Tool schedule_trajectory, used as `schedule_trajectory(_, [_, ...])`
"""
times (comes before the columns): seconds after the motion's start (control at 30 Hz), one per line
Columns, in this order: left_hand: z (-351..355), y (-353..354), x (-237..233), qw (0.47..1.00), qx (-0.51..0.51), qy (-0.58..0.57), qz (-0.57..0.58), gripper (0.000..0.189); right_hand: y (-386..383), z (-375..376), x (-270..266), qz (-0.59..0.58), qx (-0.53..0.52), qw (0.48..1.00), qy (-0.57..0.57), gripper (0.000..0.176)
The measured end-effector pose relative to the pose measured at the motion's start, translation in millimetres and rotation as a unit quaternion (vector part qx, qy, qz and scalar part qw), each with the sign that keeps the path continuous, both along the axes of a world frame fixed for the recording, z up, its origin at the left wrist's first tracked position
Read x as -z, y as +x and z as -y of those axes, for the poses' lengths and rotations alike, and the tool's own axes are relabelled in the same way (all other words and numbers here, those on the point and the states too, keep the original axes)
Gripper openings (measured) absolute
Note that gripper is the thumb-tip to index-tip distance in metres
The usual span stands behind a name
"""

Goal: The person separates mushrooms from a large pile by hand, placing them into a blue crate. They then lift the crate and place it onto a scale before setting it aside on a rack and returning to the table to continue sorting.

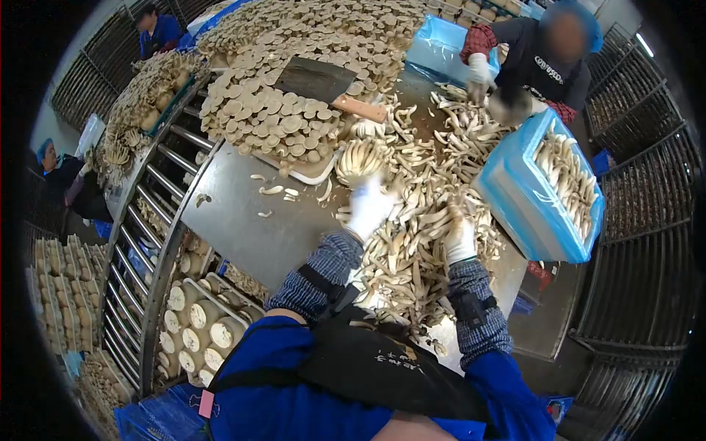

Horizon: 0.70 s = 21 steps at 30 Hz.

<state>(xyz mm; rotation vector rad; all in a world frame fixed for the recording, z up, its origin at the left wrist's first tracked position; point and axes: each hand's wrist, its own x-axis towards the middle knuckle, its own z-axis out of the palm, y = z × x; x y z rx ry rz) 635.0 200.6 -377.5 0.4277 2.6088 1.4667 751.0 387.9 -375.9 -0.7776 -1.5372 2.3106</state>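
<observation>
Loose mushrooms [401,257] with long pale stems are heaped on the metal table in front of me. My right hand [461,234], in a white glove, is closed around a few mushrooms at the right of the heap. My left hand [370,209], also gloved, is over the heap's left edge, its fingers smeared by motion. Just beyond it sits a clump of mushrooms [360,159] with stems still joined. A cleaver [316,79] with a wooden handle lies on the large pile of mushroom clusters [257,110].
To the right stands a blue-lined crate [515,187] filled with mushrooms. Across the table a co-worker in gloves [482,73] works beside another blue-lined crate [441,44]. A roller conveyor [165,176] curves along the left, near a crate of white-topped bottles [195,327]. Racks [643,191] line the right.
</observation>
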Motion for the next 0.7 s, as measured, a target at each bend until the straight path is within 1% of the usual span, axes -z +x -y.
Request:
schedule_trajectory(0.03, [7, -33, 40, 0.996, -0.073, 0.026, -0.045, 0.060, -15, -37, 60, -0.032, 0.048, 0.998, 0.008, 0.023])
schedule_trajectory(0.07, [17, -47, 36, 0.981, -0.151, -0.037, -0.113, 0.063, -18, -44, 55, -0.011, 0.047, 0.998, -0.027, 0.022])
schedule_trajectory(0.13, [25, -72, 52, 0.937, -0.205, -0.145, -0.241, 0.070, -21, -56, 59, -0.019, -0.037, 0.999, 0.006, 0.033])
schedule_trajectory(0.17, [23, -83, 56, 0.937, -0.207, -0.147, -0.241, 0.070, -25, -54, 66, -0.019, -0.039, 0.999, 0.005, 0.033])
schedule_trajectory(0.2, [22, -94, 61, 0.964, -0.183, -0.158, -0.108, 0.073, -30, -47, 75, -0.026, 0.044, 0.976, 0.210, 0.034])
schedule_trajectory(0.23, [21, -102, 63, 0.973, -0.155, -0.168, 0.028, 0.077, -35, -39, 81, -0.030, 0.126, 0.905, 0.405, 0.036])
schedule_trajectory(0.27, [23, -115, 73, 0.973, -0.155, -0.171, 0.029, 0.077, -32, -28, 48, 0.050, 0.093, 0.976, 0.190, 0.026])
schedule_trajectory(0.3, [26, -131, 89, 0.981, -0.120, -0.152, 0.015, 0.078, -31, -23, 41, 0.054, 0.078, 0.977, 0.191, 0.026])
schedule_trajectory(0.33, [26, -134, 84, 0.988, -0.084, -0.132, 0.002, 0.079, -28, -21, 40, 0.059, 0.064, 0.977, 0.193, 0.027])
schedule_trajectory(0.37, [26, -136, 77, 0.983, -0.057, -0.169, 0.044, 0.080, -27, -20, 41, 0.063, 0.063, 0.977, 0.192, 0.027])
schedule_trajectory(0.4, [25, -130, 77, 0.983, -0.057, -0.170, 0.047, 0.080, -26, -20, 42, 0.068, 0.063, 0.977, 0.193, 0.028])
schedule_trajectory(0.47, [26, -114, 75, 0.981, -0.083, -0.170, -0.048, 0.082, -26, -15, 41, 0.072, 0.063, 0.976, 0.193, 0.029])
schedule_trajectory(0.5, [29, -104, 72, 0.984, -0.075, -0.150, -0.053, 0.084, -24, -7, 40, 0.029, 0.097, 0.946, 0.308, 0.029])
schedule_trajectory(0.53, [31, -95, 69, 0.984, -0.070, -0.151, -0.056, 0.084, -19, -1, 40, -0.010, 0.131, 0.899, 0.418, 0.034])
schedule_trajectory(0.57, [32, -84, 68, 0.983, -0.081, -0.112, -0.118, 0.084, -12, 1, 47, -0.043, 0.088, 0.921, 0.377, 0.027])
schedule_trajectory(0.6, [33, -76, 67, 0.977, -0.091, -0.071, -0.179, 0.084, -7, 3, 54, -0.077, 0.046, 0.938, 0.336, 0.025])
schedule_trajectory(0.67, [33, -60, 59, 0.974, -0.099, -0.063, -0.195, 0.082, -9, 32, 38, -0.038, 0.095, 0.953, 0.287, 0.040])
schedule_trajectory(0.7, [32, -49, 45, 0.969, -0.101, -0.016, -0.226, 0.080, -1, 60, -6, -0.010, 0.068, 0.968, 0.243, 0.057])
